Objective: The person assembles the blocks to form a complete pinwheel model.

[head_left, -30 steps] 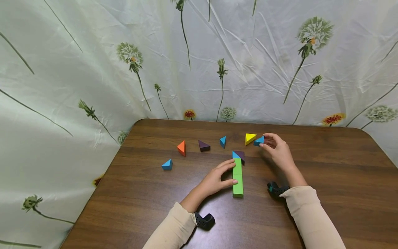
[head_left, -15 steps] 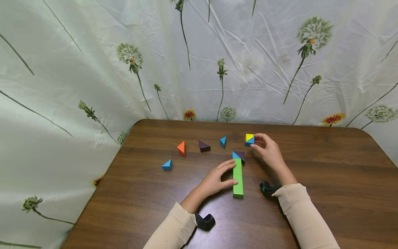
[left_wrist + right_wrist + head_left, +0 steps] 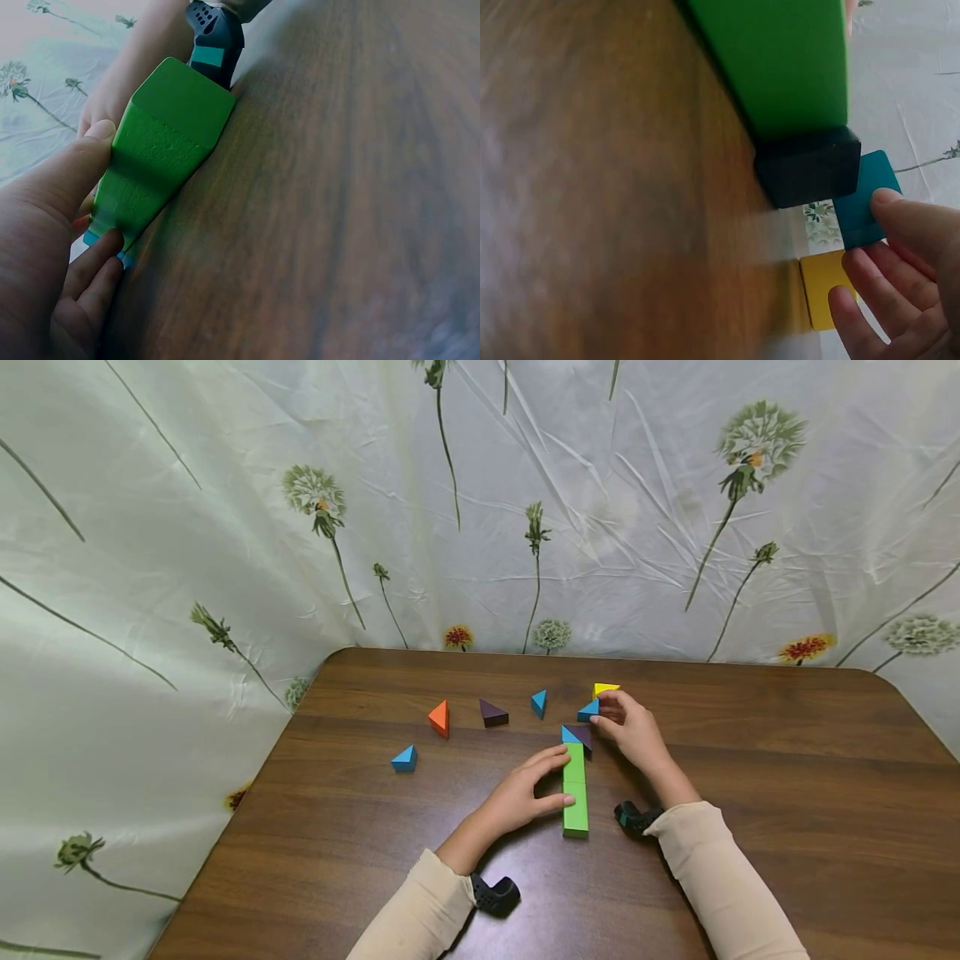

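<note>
My left hand (image 3: 517,793) rests along the left side of two green blocks (image 3: 575,814) laid end to end, thumb and fingers spread apart on them. At their far end sit a small blue triangular block (image 3: 569,735) and a dark purple triangular block (image 3: 582,735), side by side. Just beyond these, my right hand (image 3: 633,735) pinches another blue triangular block (image 3: 588,712) between thumb and fingers. That held piece (image 3: 866,195) appears beside the purple block (image 3: 810,169) in the right wrist view. A yellow triangular block (image 3: 604,688) lies behind the right fingers, partly hidden.
Left of the row lie an orange triangular block (image 3: 440,719), a purple one (image 3: 492,713) and two blue ones (image 3: 539,703), the nearer blue block (image 3: 405,759) farthest left. A patterned curtain (image 3: 465,510) hangs along the back edge of the brown wooden table (image 3: 315,860).
My right hand has carried the blue triangular block leftward, past the front of the yellow one, then nearer to the far end of the green row. My left hand stays where it was.
</note>
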A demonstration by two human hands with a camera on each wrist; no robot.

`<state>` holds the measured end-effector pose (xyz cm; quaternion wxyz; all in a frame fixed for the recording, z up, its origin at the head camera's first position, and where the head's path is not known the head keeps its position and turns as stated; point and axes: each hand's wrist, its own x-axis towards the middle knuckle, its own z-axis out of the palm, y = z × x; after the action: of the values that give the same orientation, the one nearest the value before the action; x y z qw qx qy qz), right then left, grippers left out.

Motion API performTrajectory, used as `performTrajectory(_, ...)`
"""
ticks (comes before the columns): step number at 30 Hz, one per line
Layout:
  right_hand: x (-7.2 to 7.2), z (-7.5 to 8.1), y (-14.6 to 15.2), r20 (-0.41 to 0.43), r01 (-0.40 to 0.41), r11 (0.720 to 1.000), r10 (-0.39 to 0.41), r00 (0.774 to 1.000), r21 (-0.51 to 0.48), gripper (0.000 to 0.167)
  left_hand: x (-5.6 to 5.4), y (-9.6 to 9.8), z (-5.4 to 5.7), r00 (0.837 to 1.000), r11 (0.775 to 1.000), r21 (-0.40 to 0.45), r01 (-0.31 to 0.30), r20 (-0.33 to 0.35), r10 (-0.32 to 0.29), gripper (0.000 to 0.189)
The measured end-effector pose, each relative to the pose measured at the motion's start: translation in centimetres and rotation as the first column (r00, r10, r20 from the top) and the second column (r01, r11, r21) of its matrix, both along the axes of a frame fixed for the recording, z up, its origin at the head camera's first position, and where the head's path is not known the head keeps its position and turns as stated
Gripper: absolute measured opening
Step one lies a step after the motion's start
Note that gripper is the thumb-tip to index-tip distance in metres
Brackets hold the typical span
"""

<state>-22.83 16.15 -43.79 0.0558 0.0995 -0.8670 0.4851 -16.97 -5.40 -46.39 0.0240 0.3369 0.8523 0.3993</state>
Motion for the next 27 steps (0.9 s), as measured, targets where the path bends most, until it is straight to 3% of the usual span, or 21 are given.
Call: performTrajectory(27,-0.5,-1.3,0.1,0.083,-0.029,0.998,0.033,0.996,-0.049,0.037,0.0,0.0,0.1,1.0,1.0,-0.007,0.003,-0.002,-0.003,0.058)
